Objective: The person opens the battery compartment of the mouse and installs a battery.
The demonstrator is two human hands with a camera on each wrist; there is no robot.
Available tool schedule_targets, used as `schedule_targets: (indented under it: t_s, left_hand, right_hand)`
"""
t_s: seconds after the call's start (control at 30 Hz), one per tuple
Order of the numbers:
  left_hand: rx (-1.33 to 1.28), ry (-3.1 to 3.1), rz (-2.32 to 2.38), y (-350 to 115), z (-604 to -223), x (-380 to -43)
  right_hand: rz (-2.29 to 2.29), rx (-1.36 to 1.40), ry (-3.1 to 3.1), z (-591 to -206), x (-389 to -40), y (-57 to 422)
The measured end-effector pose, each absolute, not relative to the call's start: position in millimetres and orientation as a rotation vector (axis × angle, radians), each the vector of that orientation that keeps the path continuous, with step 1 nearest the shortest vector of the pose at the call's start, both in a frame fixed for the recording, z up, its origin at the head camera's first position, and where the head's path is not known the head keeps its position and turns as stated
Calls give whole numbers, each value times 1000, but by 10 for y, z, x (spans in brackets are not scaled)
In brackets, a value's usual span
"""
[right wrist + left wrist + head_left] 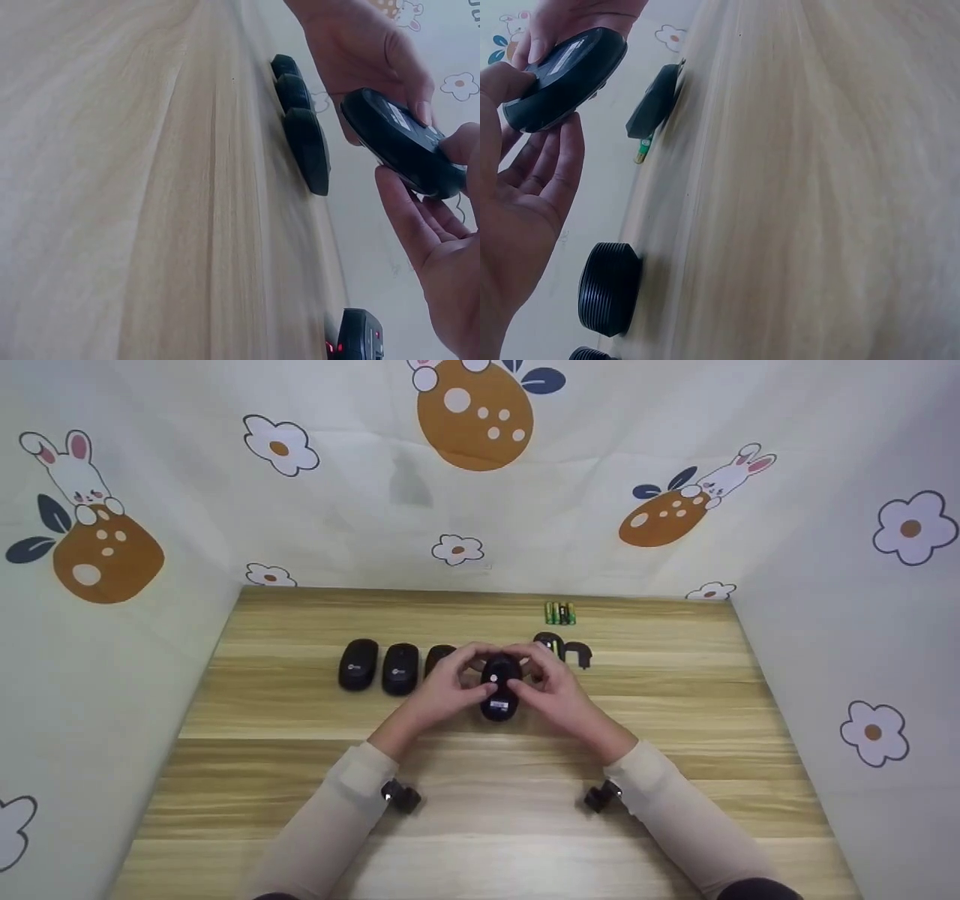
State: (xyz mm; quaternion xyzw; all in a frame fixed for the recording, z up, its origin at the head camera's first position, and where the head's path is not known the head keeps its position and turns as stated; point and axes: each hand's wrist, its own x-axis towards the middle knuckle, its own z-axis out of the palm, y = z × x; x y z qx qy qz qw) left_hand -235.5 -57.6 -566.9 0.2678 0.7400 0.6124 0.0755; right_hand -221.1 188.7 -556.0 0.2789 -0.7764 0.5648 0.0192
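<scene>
A black computer mouse is held above the table with its underside, bearing a white label and a pale round spot, turned up to the head camera. My left hand grips its left side, thumb on the underside and fingers around the other face. On the opposite side my right hand grips it the same way. Both wrist views show the mouse clear of the tabletop. Just beyond the right hand lies another mouse, partly hidden, with its battery bay uncovered and a battery inside. Beside it is a loose black cover.
On the left stand two black mice side by side, plus a third mouse partly hidden by the left hand. Several small batteries lie in a row near the back edge. Patterned cloth walls enclose the wooden table.
</scene>
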Motion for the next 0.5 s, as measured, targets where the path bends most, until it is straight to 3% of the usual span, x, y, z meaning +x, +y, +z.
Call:
schedule_targets:
  t_s: [0.5]
  left_hand:
    - [691, 2195, 1874, -498, -5666, -2328]
  right_hand:
    - [1947, 885, -2427, -5544, -2244, 1968]
